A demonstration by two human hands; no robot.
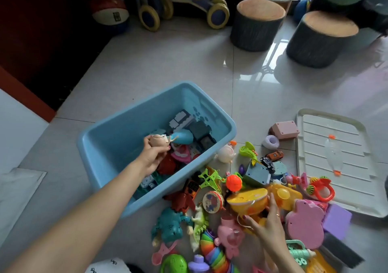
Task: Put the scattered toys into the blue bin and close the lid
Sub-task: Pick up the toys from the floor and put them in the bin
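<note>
The blue bin (109, 125) stands open on the floor at centre left, with several toys in its right half. My left hand (152, 154) is over the bin and grips a small beige doll toy (158, 140). A heap of scattered toys lies to the right of the bin. My right hand (265, 223) rests on that heap, its fingers around the base of a yellow toy (246, 198). The white lid (336, 159) lies flat on the floor at the right.
Among the heap are a teal frog toy (168, 225), a pink flat toy (304, 224), a rainbow slinky (214, 251) and a green plane (210, 177). Two stump-shaped stools (257, 24) stand behind, with a toy walker (182, 1) and a ball (110, 10) at the back.
</note>
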